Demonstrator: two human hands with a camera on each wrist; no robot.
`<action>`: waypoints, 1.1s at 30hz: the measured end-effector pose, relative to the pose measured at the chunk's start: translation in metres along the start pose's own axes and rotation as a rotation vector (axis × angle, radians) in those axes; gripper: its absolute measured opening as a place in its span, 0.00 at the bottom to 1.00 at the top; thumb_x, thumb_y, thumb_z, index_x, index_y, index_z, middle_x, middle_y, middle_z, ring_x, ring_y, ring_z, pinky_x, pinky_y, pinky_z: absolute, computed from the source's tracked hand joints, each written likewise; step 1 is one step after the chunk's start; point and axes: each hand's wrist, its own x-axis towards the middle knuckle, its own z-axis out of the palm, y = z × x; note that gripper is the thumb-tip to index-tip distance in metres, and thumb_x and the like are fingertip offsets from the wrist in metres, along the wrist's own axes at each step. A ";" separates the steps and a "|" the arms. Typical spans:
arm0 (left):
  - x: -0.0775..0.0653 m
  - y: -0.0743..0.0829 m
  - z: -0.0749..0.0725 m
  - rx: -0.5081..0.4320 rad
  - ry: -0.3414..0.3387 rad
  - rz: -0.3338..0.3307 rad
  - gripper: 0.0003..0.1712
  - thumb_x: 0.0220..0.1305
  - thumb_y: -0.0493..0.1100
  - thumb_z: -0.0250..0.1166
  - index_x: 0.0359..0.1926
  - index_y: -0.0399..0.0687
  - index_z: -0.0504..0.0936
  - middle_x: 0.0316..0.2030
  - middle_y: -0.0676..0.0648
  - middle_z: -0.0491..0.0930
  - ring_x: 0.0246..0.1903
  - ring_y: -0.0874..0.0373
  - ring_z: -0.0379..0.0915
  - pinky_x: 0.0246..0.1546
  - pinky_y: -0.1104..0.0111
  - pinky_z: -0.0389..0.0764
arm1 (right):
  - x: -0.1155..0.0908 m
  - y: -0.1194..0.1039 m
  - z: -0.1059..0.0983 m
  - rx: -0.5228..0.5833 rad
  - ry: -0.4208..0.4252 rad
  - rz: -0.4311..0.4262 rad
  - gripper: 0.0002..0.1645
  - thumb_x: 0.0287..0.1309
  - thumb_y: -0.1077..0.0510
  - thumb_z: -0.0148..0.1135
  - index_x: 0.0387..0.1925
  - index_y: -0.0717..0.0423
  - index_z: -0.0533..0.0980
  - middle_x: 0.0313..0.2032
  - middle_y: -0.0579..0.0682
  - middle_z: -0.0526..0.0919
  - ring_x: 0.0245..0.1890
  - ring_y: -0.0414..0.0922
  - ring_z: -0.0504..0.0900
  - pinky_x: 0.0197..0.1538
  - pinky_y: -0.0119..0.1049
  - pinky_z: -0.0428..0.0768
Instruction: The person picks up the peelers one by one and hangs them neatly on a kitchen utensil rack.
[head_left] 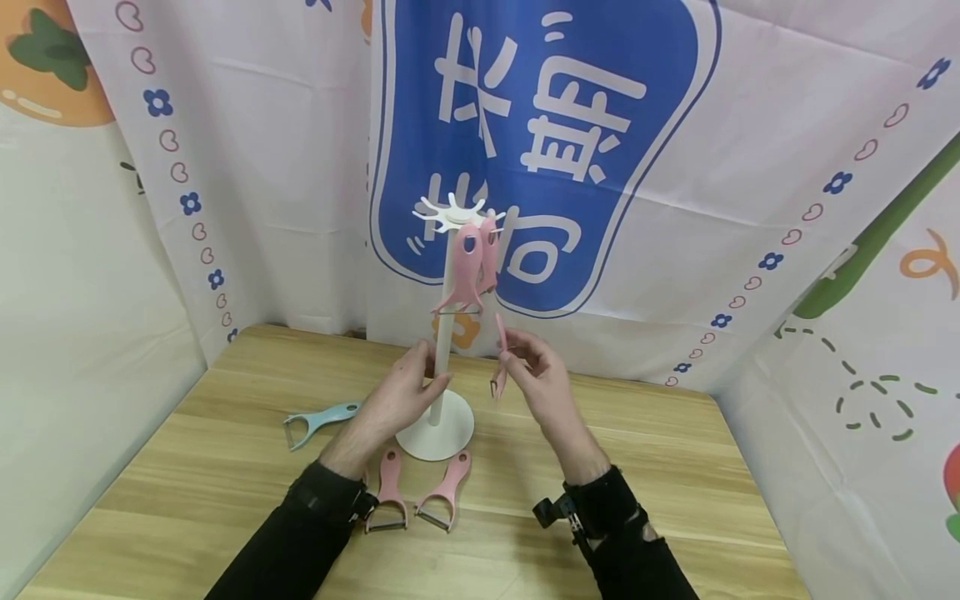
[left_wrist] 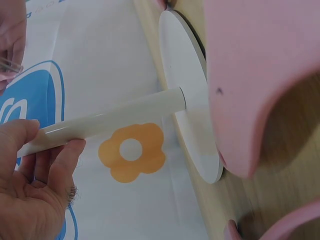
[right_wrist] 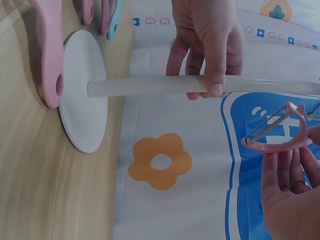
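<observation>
My left hand (head_left: 397, 396) grips the white pole (head_left: 444, 333) of an upright stand, thumb and fingers on either side of it. To the right of the pole, my right hand (head_left: 540, 379) pinches a pink Y-shaped peeler (head_left: 501, 329), its handle up and its blade end down. Higher up, the stand's ring of white hooks (head_left: 452, 215) carries two pink peelers, a front one (head_left: 467, 271) and one partly hidden behind it (head_left: 489, 254). The round white base (head_left: 453, 425) rests on the table.
Pink peelers, a left one (head_left: 390, 477) and a right one (head_left: 453, 477), lie before the base on the wooden table (head_left: 637, 500). A light blue peeler (head_left: 330, 415) lies left, its handle end behind my left hand. A printed cloth (head_left: 300, 167) hangs behind.
</observation>
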 end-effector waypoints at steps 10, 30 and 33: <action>-0.001 0.000 -0.001 0.006 0.002 0.000 0.15 0.74 0.46 0.64 0.53 0.45 0.70 0.44 0.45 0.78 0.48 0.51 0.80 0.46 0.57 0.87 | 0.020 0.010 -0.006 0.062 0.003 -0.047 0.25 0.74 0.56 0.60 0.68 0.58 0.74 0.56 0.57 0.80 0.44 0.54 0.81 0.55 0.36 0.82; -0.001 0.000 0.000 0.013 0.005 0.002 0.15 0.74 0.46 0.64 0.52 0.45 0.69 0.44 0.45 0.78 0.48 0.51 0.80 0.47 0.57 0.87 | 0.045 -0.010 -0.014 0.087 -0.003 -0.065 0.26 0.75 0.51 0.59 0.70 0.52 0.74 0.59 0.58 0.80 0.56 0.51 0.78 0.64 0.39 0.76; -0.001 0.000 0.000 0.012 0.005 -0.001 0.15 0.74 0.46 0.64 0.52 0.45 0.69 0.44 0.45 0.78 0.48 0.51 0.80 0.47 0.57 0.87 | 0.048 -0.013 -0.014 0.081 -0.015 -0.088 0.26 0.75 0.52 0.59 0.70 0.52 0.74 0.60 0.59 0.79 0.58 0.53 0.77 0.66 0.40 0.76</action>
